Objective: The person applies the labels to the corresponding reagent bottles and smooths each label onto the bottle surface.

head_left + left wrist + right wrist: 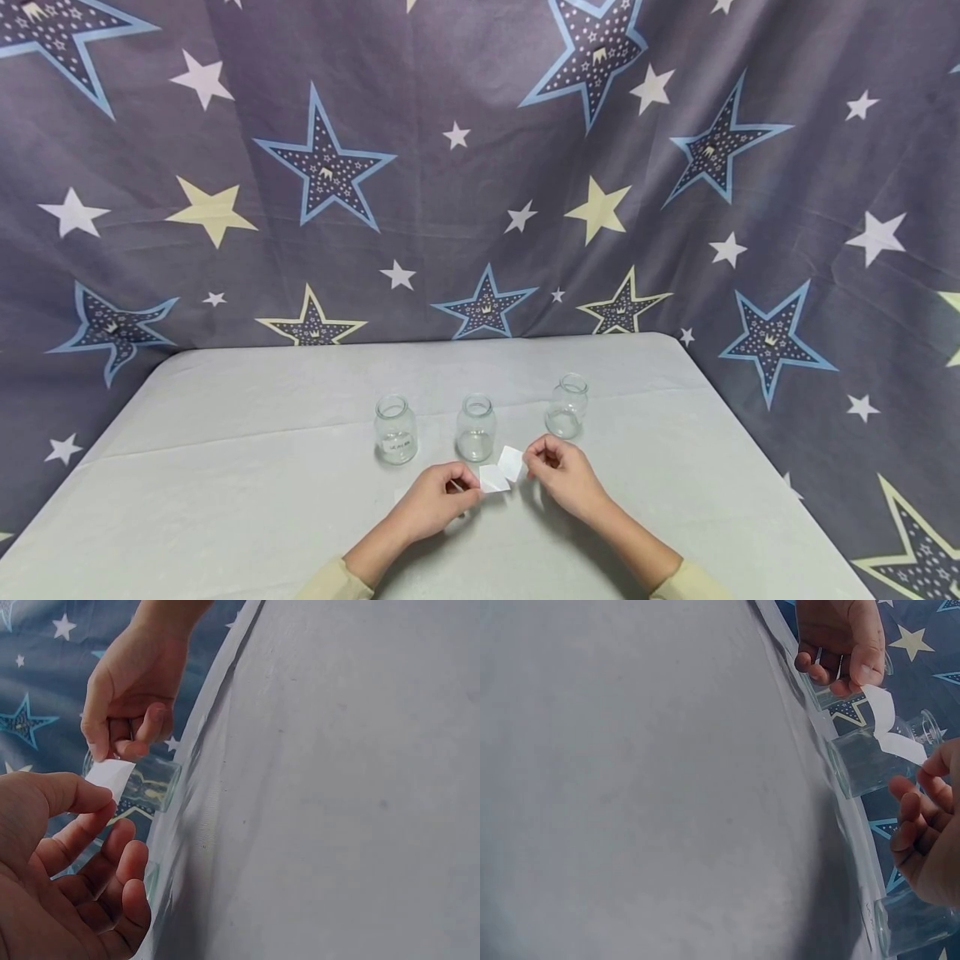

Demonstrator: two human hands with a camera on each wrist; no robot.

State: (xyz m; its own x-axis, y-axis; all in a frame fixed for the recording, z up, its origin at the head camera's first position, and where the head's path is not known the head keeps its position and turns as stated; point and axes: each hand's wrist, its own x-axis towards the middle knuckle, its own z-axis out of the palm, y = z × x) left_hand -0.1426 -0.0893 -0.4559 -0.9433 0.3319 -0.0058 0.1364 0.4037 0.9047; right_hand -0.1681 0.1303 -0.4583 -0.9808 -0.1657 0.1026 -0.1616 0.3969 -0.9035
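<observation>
A white sticker label [494,478] is stretched between both hands over the table, in front of the middle glass jar [476,425]. Its two flaps meet at a narrow point, as the right wrist view shows. My left hand [438,502] pinches one flap between thumb and index finger. The other flap [511,463] is pinched at its edge by my right hand [567,477]. Which flap is label and which is backing I cannot tell. To the left stands a glass jar [396,423] bearing a label with dark writing. Another glass jar [567,404], without a visible label, stands behind my right hand.
A pale cloth covers the table [247,467]. A dark curtain with stars [465,208] hangs behind it and along the right side. Beside my left wrist shows a faint white edge [399,495], perhaps paper, partly hidden.
</observation>
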